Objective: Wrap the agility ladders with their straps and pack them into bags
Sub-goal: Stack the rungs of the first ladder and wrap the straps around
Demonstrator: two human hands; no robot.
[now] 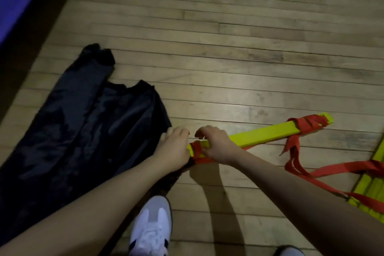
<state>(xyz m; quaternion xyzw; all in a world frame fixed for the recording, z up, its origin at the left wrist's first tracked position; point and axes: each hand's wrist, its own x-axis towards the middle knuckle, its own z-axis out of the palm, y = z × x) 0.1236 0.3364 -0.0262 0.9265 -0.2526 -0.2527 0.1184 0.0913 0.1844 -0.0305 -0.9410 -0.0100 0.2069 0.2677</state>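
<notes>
black bag (83, 131): lying flat just beside the grip, left hand (173, 147) gripping its edge. yellow ladder bundle (259, 136): lying under right hand (216, 145), fingers curling round its near end. red strap (307, 129): winding round both ends.

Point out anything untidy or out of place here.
The red strap trails loose across the floor from the ladder's far end, not yet wrapped. Two black bags lie crumpled beside it. Nothing looks damaged.
</notes>
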